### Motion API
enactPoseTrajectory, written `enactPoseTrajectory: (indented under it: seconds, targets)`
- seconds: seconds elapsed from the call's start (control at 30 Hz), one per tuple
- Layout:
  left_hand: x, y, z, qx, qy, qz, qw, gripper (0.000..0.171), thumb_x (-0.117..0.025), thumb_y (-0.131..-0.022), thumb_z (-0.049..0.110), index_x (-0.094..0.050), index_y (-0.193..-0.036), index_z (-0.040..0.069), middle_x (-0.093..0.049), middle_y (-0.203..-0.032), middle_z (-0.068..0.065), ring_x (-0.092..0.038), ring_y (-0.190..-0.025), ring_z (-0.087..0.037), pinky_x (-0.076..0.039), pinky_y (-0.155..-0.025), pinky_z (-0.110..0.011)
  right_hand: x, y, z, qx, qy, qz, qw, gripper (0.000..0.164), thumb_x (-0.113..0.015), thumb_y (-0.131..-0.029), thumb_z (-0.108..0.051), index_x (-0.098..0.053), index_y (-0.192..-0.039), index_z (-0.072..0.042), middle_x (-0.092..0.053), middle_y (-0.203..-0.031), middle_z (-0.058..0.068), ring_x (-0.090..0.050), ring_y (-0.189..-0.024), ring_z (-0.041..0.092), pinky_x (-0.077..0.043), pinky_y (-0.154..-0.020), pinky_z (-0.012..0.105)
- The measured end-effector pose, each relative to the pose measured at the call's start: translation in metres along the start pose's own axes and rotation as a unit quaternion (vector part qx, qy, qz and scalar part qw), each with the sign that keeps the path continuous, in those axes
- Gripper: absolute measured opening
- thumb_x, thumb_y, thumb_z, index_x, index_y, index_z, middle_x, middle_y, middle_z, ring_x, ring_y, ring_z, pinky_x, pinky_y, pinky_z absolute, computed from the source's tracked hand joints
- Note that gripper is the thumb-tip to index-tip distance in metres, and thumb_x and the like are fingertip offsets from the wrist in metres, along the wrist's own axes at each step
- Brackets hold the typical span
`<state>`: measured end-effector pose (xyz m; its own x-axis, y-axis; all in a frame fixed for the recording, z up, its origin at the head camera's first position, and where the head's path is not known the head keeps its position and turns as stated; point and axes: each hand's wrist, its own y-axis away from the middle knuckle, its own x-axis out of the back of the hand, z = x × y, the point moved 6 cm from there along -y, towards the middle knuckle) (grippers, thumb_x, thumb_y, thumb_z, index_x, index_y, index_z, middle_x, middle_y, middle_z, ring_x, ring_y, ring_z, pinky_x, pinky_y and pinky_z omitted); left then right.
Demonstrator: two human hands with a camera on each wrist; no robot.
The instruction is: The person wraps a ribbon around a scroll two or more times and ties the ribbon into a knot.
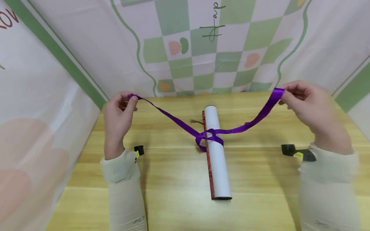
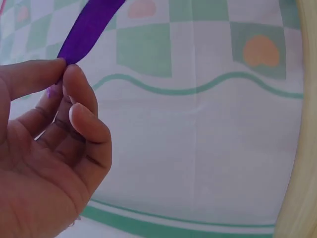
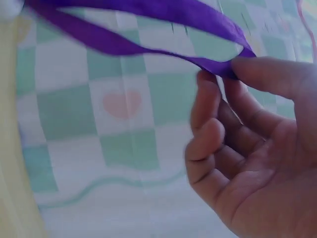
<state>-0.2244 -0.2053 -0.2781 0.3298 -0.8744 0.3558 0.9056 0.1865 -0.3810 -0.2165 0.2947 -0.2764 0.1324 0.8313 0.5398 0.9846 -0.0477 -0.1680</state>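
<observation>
A white scroll (image 1: 218, 160) with a dark red patterned edge strip lies lengthwise on the table. Around its middle runs a purple ribbon (image 1: 179, 122), crossed over itself in loose loops on top and at the left side. My left hand (image 1: 118, 118) pinches one end between thumb and index finger, up and to the left of the scroll. On the other side, my right hand (image 1: 312, 106) pinches the ribbon between thumb and fingers. In the right wrist view the ribbon (image 3: 163, 15) is doubled back at the fingertips. Both hands are raised off the table.
The wooden table (image 1: 173, 173) meets a printed cloth backdrop (image 1: 202, 64) with green checks behind the scroll. Another cloth panel (image 1: 34, 128) stands at the left. A small dark tassel (image 1: 196, 122) sticks out left of the scroll. Black wrist-camera mounts (image 1: 288, 149) project inward from both sleeves.
</observation>
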Motion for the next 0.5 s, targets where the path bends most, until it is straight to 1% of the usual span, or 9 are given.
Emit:
enactPoseTrajectory:
  seconds: [0.07,0.13,0.17,0.23,0.3,0.33,0.4,0.47,0.5]
  targets:
    - [0.005,0.000,-0.001,0.002,-0.017,0.008,0.9998,0.025,-0.065,-0.105,0.022,-0.074,-0.112,-0.001,-0.065,-0.092,0.008,-0.063,-0.073,-0.003,-0.049,-0.064,-0.017,0.011,-0.002,0.013,-0.003,0.033,-0.016,0.999,0.013,-0.061,-0.107,-0.019,-0.071,-0.104,-0.026,-0.068,-0.082,-0.028,-0.061,-0.073,-0.006,-0.046,-0.064,0.012]
    - [0.010,0.000,-0.005,0.013,-0.048,0.009,0.9987,0.027,-0.064,-0.106,0.023,-0.074,-0.114,-0.001,-0.068,-0.096,0.002,-0.062,-0.074,-0.002,-0.049,-0.065,-0.015,0.019,-0.004,0.029,-0.017,0.104,-0.047,0.993,0.015,-0.058,-0.109,-0.023,-0.071,-0.110,-0.015,-0.069,-0.082,-0.024,-0.060,-0.072,-0.006,-0.048,-0.064,0.015]
    - [0.013,-0.001,-0.008,0.022,-0.069,0.005,0.9974,0.027,-0.063,-0.106,0.024,-0.074,-0.115,0.000,-0.069,-0.098,-0.002,-0.061,-0.075,-0.002,-0.049,-0.065,-0.014,0.022,-0.005,0.037,-0.023,0.143,-0.071,0.987,0.022,-0.056,-0.110,-0.024,-0.070,-0.113,-0.008,-0.072,-0.084,-0.018,-0.061,-0.074,-0.004,-0.048,-0.065,0.018]
    - [0.018,-0.002,-0.015,0.041,-0.118,-0.008,0.9921,0.028,-0.061,-0.107,0.024,-0.073,-0.116,0.000,-0.072,-0.103,-0.009,-0.062,-0.078,-0.006,-0.048,-0.064,-0.014,0.026,-0.006,0.054,-0.041,0.212,-0.122,0.969,0.034,-0.052,-0.111,-0.027,-0.066,-0.120,0.003,-0.076,-0.090,-0.003,-0.066,-0.081,0.008,-0.054,-0.071,0.032]
    - [0.020,-0.002,-0.023,0.059,-0.181,-0.035,0.9811,0.029,-0.059,-0.108,0.024,-0.073,-0.118,0.000,-0.074,-0.108,-0.015,-0.063,-0.081,-0.013,-0.048,-0.065,-0.018,0.025,-0.007,0.067,-0.052,0.262,-0.170,0.949,0.039,-0.050,-0.112,-0.026,-0.062,-0.127,0.008,-0.075,-0.101,0.017,-0.069,-0.089,0.027,-0.055,-0.078,0.047]
    - [0.019,-0.002,-0.027,0.067,-0.206,-0.053,0.9747,0.030,-0.058,-0.108,0.024,-0.072,-0.120,0.000,-0.074,-0.110,-0.018,-0.065,-0.084,-0.018,-0.049,-0.066,-0.022,0.023,-0.008,0.072,-0.050,0.275,-0.189,0.941,0.039,-0.051,-0.112,-0.024,-0.061,-0.128,0.010,-0.073,-0.107,0.026,-0.069,-0.093,0.036,-0.053,-0.081,0.053]
    - [0.014,-0.001,-0.032,0.075,-0.241,-0.083,0.9642,0.032,-0.056,-0.108,0.023,-0.070,-0.125,0.000,-0.074,-0.117,-0.021,-0.068,-0.092,-0.028,-0.054,-0.073,-0.032,0.015,-0.009,0.076,-0.045,0.286,-0.217,0.932,0.039,-0.052,-0.110,-0.019,-0.058,-0.132,0.012,-0.069,-0.115,0.033,-0.066,-0.103,0.050,-0.051,-0.088,0.062]
    - [0.004,0.000,-0.033,0.068,-0.252,-0.101,0.9598,0.033,-0.055,-0.108,0.020,-0.068,-0.130,-0.001,-0.072,-0.124,-0.023,-0.069,-0.102,-0.037,-0.057,-0.083,-0.044,0.001,-0.012,0.071,-0.025,0.284,-0.225,0.932,0.039,-0.056,-0.108,-0.014,-0.057,-0.134,0.014,-0.068,-0.118,0.035,-0.065,-0.108,0.052,-0.051,-0.092,0.061]
    - [-0.003,0.000,-0.032,0.059,-0.249,-0.108,0.9608,0.034,-0.055,-0.108,0.019,-0.067,-0.132,-0.002,-0.071,-0.127,-0.023,-0.069,-0.107,-0.039,-0.057,-0.088,-0.048,-0.009,-0.013,0.065,-0.012,0.280,-0.229,0.932,0.039,-0.059,-0.106,-0.013,-0.057,-0.135,0.014,-0.069,-0.118,0.034,-0.065,-0.108,0.051,-0.052,-0.093,0.059]
